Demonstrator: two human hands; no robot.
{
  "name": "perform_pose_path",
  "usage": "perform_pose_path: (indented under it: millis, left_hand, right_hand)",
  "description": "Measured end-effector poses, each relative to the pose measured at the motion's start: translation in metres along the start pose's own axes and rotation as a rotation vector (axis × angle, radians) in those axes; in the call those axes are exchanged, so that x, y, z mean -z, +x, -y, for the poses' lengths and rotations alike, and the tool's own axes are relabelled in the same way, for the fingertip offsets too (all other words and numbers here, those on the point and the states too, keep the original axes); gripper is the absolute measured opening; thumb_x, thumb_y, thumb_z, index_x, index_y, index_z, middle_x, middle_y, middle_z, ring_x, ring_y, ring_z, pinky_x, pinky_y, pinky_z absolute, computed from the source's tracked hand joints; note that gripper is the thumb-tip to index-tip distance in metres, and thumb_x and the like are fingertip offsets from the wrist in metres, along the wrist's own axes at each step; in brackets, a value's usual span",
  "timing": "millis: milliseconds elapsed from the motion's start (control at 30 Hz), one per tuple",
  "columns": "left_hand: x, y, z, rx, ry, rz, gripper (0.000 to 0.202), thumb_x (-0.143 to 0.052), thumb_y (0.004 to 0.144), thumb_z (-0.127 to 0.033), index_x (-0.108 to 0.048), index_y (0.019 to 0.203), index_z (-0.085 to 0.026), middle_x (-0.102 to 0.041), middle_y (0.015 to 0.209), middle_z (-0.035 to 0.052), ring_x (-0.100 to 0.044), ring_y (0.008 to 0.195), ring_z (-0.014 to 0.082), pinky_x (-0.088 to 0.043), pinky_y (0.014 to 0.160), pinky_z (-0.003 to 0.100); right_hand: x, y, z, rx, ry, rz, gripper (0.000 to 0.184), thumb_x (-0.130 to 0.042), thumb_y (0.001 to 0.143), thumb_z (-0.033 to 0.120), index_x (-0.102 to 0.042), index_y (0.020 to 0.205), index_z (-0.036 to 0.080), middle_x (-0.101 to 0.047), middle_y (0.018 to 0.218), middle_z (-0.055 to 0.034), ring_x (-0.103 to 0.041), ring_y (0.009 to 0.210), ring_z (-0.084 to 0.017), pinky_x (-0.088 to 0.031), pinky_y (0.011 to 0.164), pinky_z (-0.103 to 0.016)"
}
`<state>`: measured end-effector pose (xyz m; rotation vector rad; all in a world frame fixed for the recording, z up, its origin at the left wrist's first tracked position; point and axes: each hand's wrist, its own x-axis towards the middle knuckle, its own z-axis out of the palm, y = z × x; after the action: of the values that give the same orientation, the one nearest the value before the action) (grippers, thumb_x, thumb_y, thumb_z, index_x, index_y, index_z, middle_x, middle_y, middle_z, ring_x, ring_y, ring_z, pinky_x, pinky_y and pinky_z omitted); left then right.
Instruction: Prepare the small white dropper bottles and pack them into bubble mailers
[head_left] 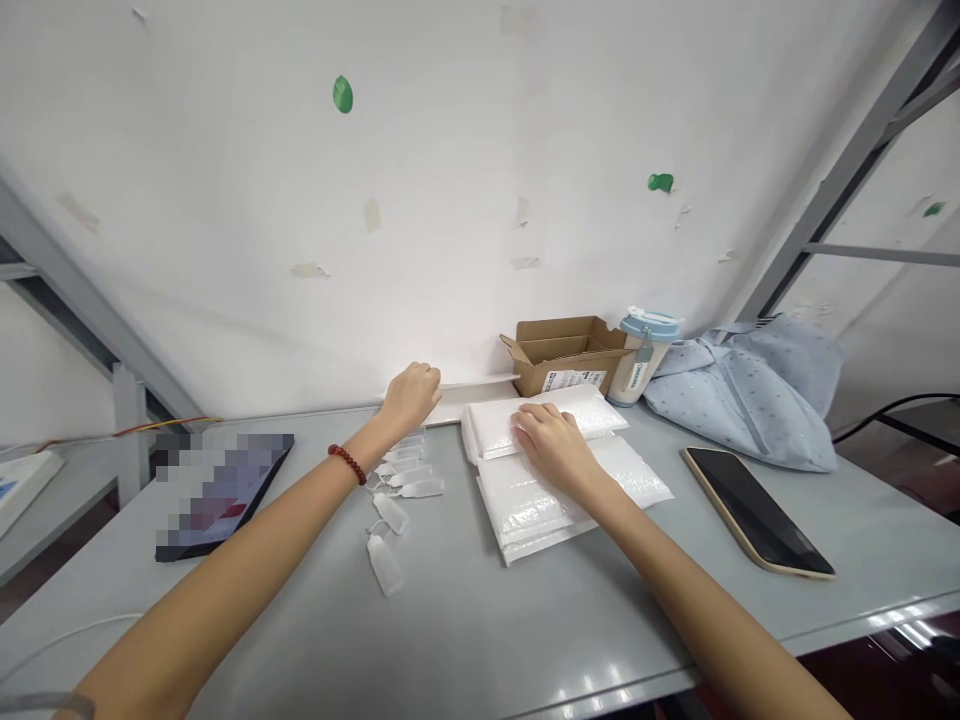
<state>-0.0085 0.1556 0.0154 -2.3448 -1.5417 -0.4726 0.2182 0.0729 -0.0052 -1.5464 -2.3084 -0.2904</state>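
Note:
My left hand [412, 396], with a red bead bracelet [348, 464] at its wrist, is curled closed at the back of the table. Its fingertips are hidden, beside a low white box or tray [480, 396] against the wall. Small clear plastic tags with loops [386, 566], several of them, trail in a row below that hand. To the right, my right hand [553, 445] has its fingers bent over a white bubble mailer [495, 428], with the thumb near its lower edge. More white bubble mailers [517, 505] lie stacked under that hand.
An open cardboard box [566, 355] and a lidded cup [643, 360] stand at the back right. Beside them lies a light blue cloth bag [742, 395]. A phone [757, 515] rests at the right. On the left is a partly pixelated tablet [262, 490].

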Motion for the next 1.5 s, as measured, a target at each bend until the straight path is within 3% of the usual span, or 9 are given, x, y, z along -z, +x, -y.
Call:
perform_pose_path:
  millis: [200, 367, 600, 733, 933, 1033, 1200, 1333, 1500]
  left_hand:
    - [0.020, -0.013, 0.000, -0.052, 0.018, -0.105, 0.019, -0.041, 0.084, -0.012, -0.060, 0.079, -0.017, -0.061, 0.083, 0.0091, -0.052, 0.086, 0.0234, -0.040, 0.068, 0.031]
    - [0.023, -0.047, -0.005, -0.102, 0.001, -0.187, 0.019, -0.042, 0.085, -0.009, -0.059, 0.081, -0.017, -0.061, 0.084, 0.0074, -0.052, 0.083, 0.0213, -0.042, 0.069, 0.031]
    - [0.030, -0.095, -0.017, -0.183, -0.031, -0.398, 0.021, -0.040, 0.085, -0.005, -0.056, 0.078, -0.018, -0.058, 0.078, 0.0061, -0.050, 0.075, 0.0184, -0.042, 0.066, 0.030]
    - [0.029, -0.117, -0.033, -0.295, -0.030, -0.476, 0.021, -0.042, 0.083, -0.002, -0.056, 0.082, -0.018, -0.058, 0.078, 0.0063, -0.050, 0.072, 0.0173, -0.042, 0.064, 0.029]
    - [0.029, -0.120, -0.047, -0.368, -0.137, -0.522, 0.021, -0.042, 0.085, -0.005, -0.057, 0.084, -0.019, -0.060, 0.078, 0.0058, -0.053, 0.074, 0.0164, -0.043, 0.067, 0.030]
    - [0.032, -0.119, -0.039, -0.248, -0.206, -0.478, 0.014, -0.049, 0.086, -0.013, -0.059, 0.080, -0.019, -0.063, 0.082, 0.0053, -0.055, 0.081, 0.0187, -0.043, 0.075, 0.034]
    - [0.036, -0.117, -0.017, 0.276, -0.430, -0.479, 0.021, -0.048, 0.087, -0.028, -0.061, 0.101, -0.021, -0.063, 0.103, 0.0088, -0.049, 0.105, 0.0258, -0.041, 0.088, 0.041]
    - [0.042, -0.113, -0.007, 0.701, -0.993, -0.248, 0.042, -0.053, 0.082, -0.037, -0.053, 0.120, -0.018, -0.062, 0.114, 0.0103, -0.055, 0.105, 0.0250, -0.045, 0.083, 0.035]
    - [0.048, -0.113, -0.005, 0.779, -1.567, 0.074, 0.032, -0.062, 0.073, -0.030, -0.065, 0.100, -0.011, -0.070, 0.091, 0.0093, -0.063, 0.083, 0.0209, -0.047, 0.070, 0.028]
  right_hand:
    - [-0.006, 0.000, -0.001, 0.019, -0.015, -0.044, 0.016, -0.044, 0.090, 0.020, -0.058, 0.098, 0.019, -0.061, 0.108, -0.0090, -0.052, 0.100, -0.023, -0.040, 0.077, -0.035]
    - [-0.012, -0.003, 0.003, 0.046, 0.012, -0.163, 0.034, -0.049, 0.087, 0.020, -0.049, 0.120, 0.015, -0.056, 0.117, -0.0151, -0.051, 0.106, -0.027, -0.045, 0.080, -0.038]
    - [-0.008, -0.004, 0.013, 0.277, -0.016, -0.448, 0.036, -0.044, 0.085, 0.008, -0.053, 0.119, 0.018, -0.052, 0.123, -0.0154, -0.047, 0.114, -0.026, -0.046, 0.088, -0.042]
    - [-0.009, -0.007, 0.018, 0.431, -0.045, -0.455, 0.043, -0.040, 0.083, 0.000, -0.053, 0.120, 0.018, -0.052, 0.129, -0.0122, -0.046, 0.120, -0.023, -0.045, 0.092, -0.041]
    - [-0.014, -0.009, 0.018, 0.459, -0.023, -0.437, 0.045, -0.036, 0.085, -0.001, -0.055, 0.122, 0.018, -0.063, 0.118, -0.0081, -0.053, 0.115, -0.020, -0.048, 0.089, -0.035]
    - [-0.014, -0.009, 0.014, 0.444, -0.049, -0.451, 0.045, -0.036, 0.085, -0.002, -0.057, 0.120, 0.017, -0.063, 0.118, -0.0085, -0.054, 0.116, -0.021, -0.048, 0.088, -0.035]
    - [-0.010, -0.008, 0.010, 0.389, -0.080, -0.456, 0.044, -0.034, 0.086, -0.001, -0.058, 0.119, 0.016, -0.061, 0.122, -0.0100, -0.053, 0.117, -0.022, -0.046, 0.090, -0.036]
    - [-0.008, -0.008, 0.011, 0.377, -0.106, -0.448, 0.045, -0.033, 0.085, -0.003, -0.057, 0.118, 0.014, -0.058, 0.124, -0.0116, -0.051, 0.119, -0.023, -0.046, 0.090, -0.037]
    - [-0.010, -0.008, 0.015, 0.372, -0.101, -0.425, 0.045, -0.033, 0.084, -0.001, -0.053, 0.121, 0.014, -0.054, 0.129, -0.0148, -0.045, 0.124, -0.024, -0.044, 0.091, -0.039]
